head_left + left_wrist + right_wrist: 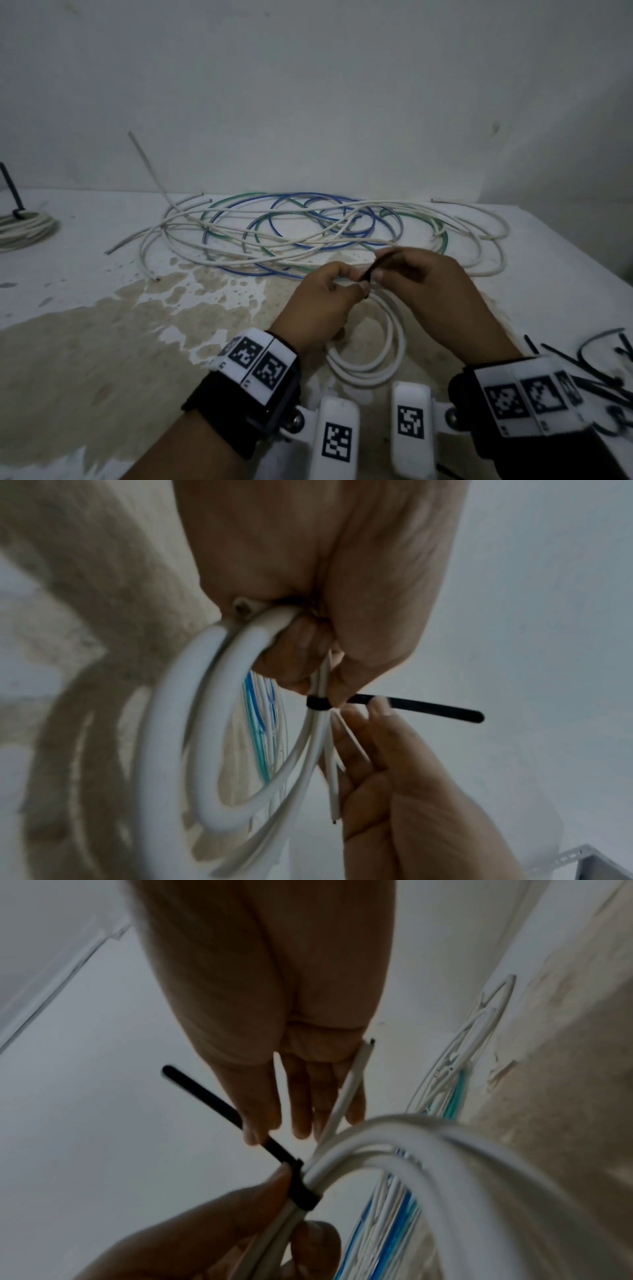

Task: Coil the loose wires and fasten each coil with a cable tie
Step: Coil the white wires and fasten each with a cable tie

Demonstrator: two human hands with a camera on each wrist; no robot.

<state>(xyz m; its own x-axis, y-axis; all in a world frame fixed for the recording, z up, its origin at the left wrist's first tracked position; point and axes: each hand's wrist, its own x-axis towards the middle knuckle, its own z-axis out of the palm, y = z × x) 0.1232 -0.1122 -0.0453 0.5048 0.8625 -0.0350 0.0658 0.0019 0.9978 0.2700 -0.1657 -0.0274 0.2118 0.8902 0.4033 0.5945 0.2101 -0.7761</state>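
Gripping a white wire coil (370, 356) at centre frame in the head view, the left hand (325, 305) curls its fingers round the bunched strands, thumb against a black cable tie (318, 703) looped around them. The right hand (431, 291) pinches the tie's free tail (212, 1096); its other fingers hang straight beside a loose white wire end (349, 1088). The coil hangs below the hands, probably just touching the stained tabletop (102, 342). Loose white, blue and green wires (308, 229) sprawl behind, mid-frame. Spare black ties (589, 363) lie at the right edge; another white coil (24, 229) sits at the far left.
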